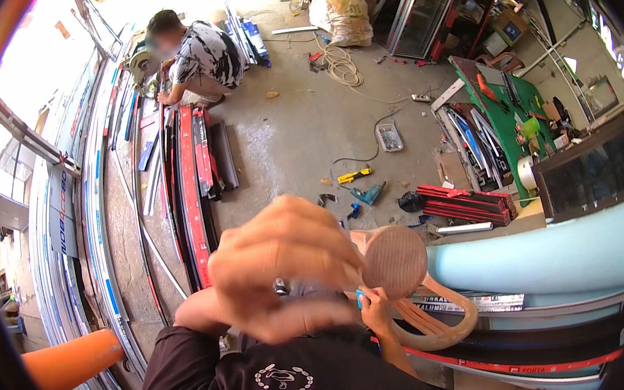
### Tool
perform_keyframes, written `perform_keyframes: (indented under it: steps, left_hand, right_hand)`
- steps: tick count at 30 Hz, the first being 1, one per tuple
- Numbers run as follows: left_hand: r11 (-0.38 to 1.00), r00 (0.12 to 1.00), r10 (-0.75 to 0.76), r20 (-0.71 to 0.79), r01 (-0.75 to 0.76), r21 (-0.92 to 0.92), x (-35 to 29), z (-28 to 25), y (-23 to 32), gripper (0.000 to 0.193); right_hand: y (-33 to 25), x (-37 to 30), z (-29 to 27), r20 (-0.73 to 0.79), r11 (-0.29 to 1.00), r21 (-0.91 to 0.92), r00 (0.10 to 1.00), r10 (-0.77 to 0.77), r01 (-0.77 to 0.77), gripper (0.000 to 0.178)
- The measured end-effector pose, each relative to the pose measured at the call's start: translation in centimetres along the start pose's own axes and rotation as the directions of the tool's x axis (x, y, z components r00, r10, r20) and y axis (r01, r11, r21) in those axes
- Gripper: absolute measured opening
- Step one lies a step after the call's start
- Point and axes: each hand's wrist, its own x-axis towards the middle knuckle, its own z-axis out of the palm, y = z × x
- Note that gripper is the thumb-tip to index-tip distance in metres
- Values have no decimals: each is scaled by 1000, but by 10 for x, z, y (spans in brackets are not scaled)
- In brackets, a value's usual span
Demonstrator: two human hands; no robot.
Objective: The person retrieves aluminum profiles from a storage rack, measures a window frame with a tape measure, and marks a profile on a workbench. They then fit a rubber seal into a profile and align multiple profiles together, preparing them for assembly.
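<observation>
My left hand is raised close in front of me, its forearm bent across from the left. Its fingers are curled and smeared by motion, so whether anything sits between fingers and thumb is unclear. Lower and to the right, my right hand is closed around a small blue object, whose kind I cannot make out. Just beyond that hand stands a wooden stool with a round top and a curved hoop between its legs.
Another person crouches at the far left beside long red-wrapped profiles. A teal power drill, a yellow tool and a tray lie on the floor. Red bundled profiles and a green workbench stand right. An orange pipe juts in left.
</observation>
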Motion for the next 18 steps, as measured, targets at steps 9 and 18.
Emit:
perform_keyframes:
  steps: [9,18]
  left_hand:
    - [877,1000,6,-1,-6,-480,143,-2,-75,13]
    - [720,996,61,70,4,-694,324,30,-252,8]
  right_hand:
    - [72,146,82,-36,979,40,979,200,-199,30]
    - [135,401,112,-260,976,220,964,60,-1,33]
